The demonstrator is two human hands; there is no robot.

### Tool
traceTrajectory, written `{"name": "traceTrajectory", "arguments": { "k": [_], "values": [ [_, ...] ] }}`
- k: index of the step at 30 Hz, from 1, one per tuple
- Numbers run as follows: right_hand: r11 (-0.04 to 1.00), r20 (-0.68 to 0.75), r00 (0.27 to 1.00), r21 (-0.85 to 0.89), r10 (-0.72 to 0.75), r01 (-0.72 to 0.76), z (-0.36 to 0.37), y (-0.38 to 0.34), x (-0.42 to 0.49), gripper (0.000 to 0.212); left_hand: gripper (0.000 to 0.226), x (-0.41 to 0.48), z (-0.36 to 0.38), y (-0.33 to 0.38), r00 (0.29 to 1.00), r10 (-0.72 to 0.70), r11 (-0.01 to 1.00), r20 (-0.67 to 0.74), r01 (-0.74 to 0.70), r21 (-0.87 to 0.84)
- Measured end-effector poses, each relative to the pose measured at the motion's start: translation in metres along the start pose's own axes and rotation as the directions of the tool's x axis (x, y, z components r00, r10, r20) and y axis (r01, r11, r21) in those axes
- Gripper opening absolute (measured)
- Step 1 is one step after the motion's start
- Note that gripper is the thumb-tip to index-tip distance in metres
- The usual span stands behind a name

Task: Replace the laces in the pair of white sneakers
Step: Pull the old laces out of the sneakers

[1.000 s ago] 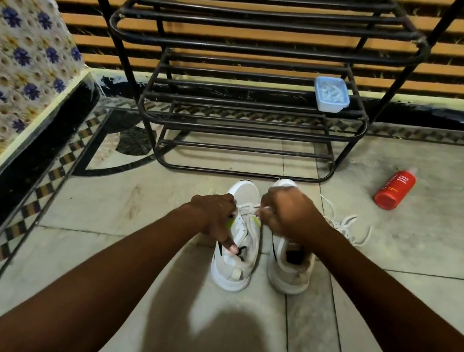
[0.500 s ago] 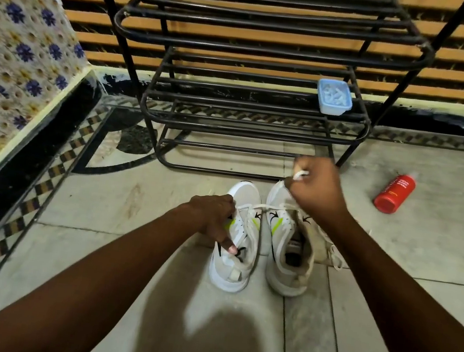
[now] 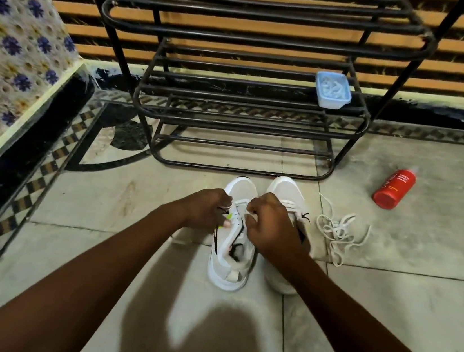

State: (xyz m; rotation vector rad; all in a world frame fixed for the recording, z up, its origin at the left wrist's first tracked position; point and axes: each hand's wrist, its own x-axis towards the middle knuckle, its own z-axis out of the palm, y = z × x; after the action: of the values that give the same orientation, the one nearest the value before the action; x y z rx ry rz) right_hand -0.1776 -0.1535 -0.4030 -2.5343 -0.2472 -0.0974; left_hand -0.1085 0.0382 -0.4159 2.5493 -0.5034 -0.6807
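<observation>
Hands are lacing on the floor: the left hand (image 3: 209, 208) is pinching a white lace (image 3: 241, 203) at the left sneaker (image 3: 229, 267), and the right hand (image 3: 270, 225) is gripping its other end over the right sneaker (image 3: 288, 190). Uneven pulling is likely risking lopsided ends. A loose lace (image 3: 338, 234) is lying beside them. The red bottle (image 3: 394, 189) is seemingly reading "BODY WASH".

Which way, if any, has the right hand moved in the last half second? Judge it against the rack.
Yes. The right hand, pinching a lace, pulled back from the rack, toward the person and leftward.
</observation>
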Motion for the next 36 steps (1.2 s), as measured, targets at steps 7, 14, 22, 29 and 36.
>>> {"name": "traceTrajectory", "arguments": {
  "k": [7, 14, 22, 29, 36],
  "values": [
    [0.999, -0.144, 0.989, -0.039, 0.020, -0.025, 0.027, -0.021, -0.033, 0.024, 0.030, -0.003, 0.018, 0.012, 0.994, 0.025, 1.000, -0.106, -0.023, 0.018],
    [0.995, 0.005, 0.998, 0.083, 0.058, -0.059, 0.022, -0.021, -0.019, 0.034, 0.038, 0.007, 0.010, 0.011, 0.996, 0.033, 0.994, -0.088, -0.024, 0.104],
    [0.994, 0.128, 0.986, 0.016, 0.104, -0.107, 0.017, -0.021, -0.011, 0.029, 0.021, 0.011, 0.019, 0.023, 0.971, -0.006, 0.951, -0.240, 0.080, 0.299],
    [0.981, 0.280, 0.956, -0.191, 0.090, -0.037, 0.016, -0.015, -0.005, 0.026, 0.026, 0.009, 0.011, 0.020, 0.956, 0.070, 0.973, -0.284, -0.003, 0.230],
    [0.910, 0.366, 0.923, -0.412, 0.121, 0.044, 0.022, -0.025, 0.005, 0.023, 0.017, 0.002, 0.001, 0.018, 0.932, 0.191, 0.932, -0.308, -0.074, 0.355]
  ]
}}
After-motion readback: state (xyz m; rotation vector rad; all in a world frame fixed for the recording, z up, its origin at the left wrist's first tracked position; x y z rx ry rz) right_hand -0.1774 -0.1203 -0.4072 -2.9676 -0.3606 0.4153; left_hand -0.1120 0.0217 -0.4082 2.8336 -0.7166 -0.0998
